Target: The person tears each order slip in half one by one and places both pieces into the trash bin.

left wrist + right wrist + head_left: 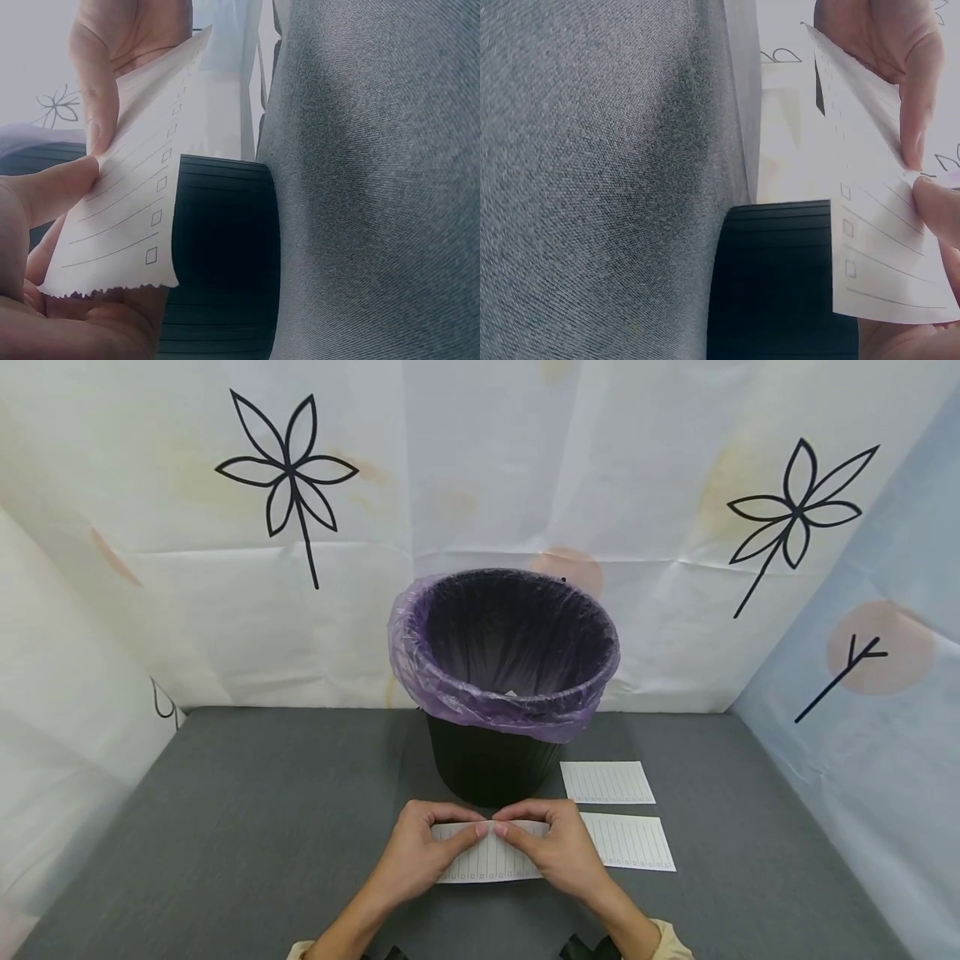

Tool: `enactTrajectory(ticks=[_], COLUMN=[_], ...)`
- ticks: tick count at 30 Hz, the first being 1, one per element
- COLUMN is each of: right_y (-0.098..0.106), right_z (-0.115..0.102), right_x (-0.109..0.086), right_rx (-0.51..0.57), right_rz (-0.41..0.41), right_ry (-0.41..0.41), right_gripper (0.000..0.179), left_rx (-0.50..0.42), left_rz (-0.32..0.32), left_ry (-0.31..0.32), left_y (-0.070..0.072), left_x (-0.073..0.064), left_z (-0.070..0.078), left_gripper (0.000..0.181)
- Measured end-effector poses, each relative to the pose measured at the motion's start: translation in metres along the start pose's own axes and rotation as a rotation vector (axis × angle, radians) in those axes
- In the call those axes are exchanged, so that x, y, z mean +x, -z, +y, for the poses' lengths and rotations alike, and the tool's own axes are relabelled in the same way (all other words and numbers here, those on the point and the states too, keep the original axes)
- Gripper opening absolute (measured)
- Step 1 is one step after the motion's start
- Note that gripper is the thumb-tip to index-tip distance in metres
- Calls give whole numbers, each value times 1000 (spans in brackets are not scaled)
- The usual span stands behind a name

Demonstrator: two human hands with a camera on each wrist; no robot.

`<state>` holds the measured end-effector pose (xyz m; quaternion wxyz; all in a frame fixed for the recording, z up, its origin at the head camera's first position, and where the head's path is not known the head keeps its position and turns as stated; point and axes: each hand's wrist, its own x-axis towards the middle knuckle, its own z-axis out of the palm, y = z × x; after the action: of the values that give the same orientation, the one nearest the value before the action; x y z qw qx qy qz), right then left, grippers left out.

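We see both hands on one sheet: left hand (420, 853) and right hand (566, 853) each pinch the lined slip (489, 862) at the middle of its far long edge, thumbs on the near face, fingers behind. Thumb tips sit just beside each other there, so the grip is a two-handed pinch on paper, neither side released. Slip is in front of the bin (487, 764), on the person's side, and both wrist views show it held up off the table (225, 827), face tilted. Print on it: parallel lines with a row of small checkboxes along the near long edge. Left wrist view gives us a ragged, perforated-looking short end; in the right wrist view the other short end looks straight. Two more slips of the same pattern lie flat on the gray surface, right of the bin: upper slip (607, 782) just beyond lower slip (633, 843), a narrow gap between them. Right hand hides the left end of the lower one in the head view; we can't tell if it touches. Bin is black, upright, lined with a purple bag (416, 647) folded over its rim, a small white bit (512, 693) showing inside, too small for us to identify. Behind it all we have a pale backdrop (480, 460) with black line-drawn flowers, and cream sleeves (670, 943) at the forearms
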<state>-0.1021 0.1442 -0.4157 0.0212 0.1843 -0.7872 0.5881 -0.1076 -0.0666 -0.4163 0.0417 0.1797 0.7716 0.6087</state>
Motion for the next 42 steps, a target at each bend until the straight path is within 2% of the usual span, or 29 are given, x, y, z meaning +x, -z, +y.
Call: enactTrajectory(ticks=[12, 20, 27, 34, 42], right_y=[-1, -3, -6, -10, -12], right_z=[0, 0, 2, 4, 5], right_x=[-1, -3, -3, -3, -3], right_rx=[-8, -22, -11, -1, -9], right_rz=[-14, 5, 19, 45, 70], right_ry=[-1, 16, 7, 55, 65], right_gripper=[10, 5, 3, 9, 5], left_rx=[7, 14, -55, -140, -181], left_rz=[8, 14, -10, -32, -43], left_ry=[40, 62, 102, 169, 196], left_y=[-2, -2, 0, 2, 3], left_x=[-2, -2, -1, -1, -1], left_z=[1, 1, 0, -1, -3], left_gripper=[6, 7, 10, 13, 16])
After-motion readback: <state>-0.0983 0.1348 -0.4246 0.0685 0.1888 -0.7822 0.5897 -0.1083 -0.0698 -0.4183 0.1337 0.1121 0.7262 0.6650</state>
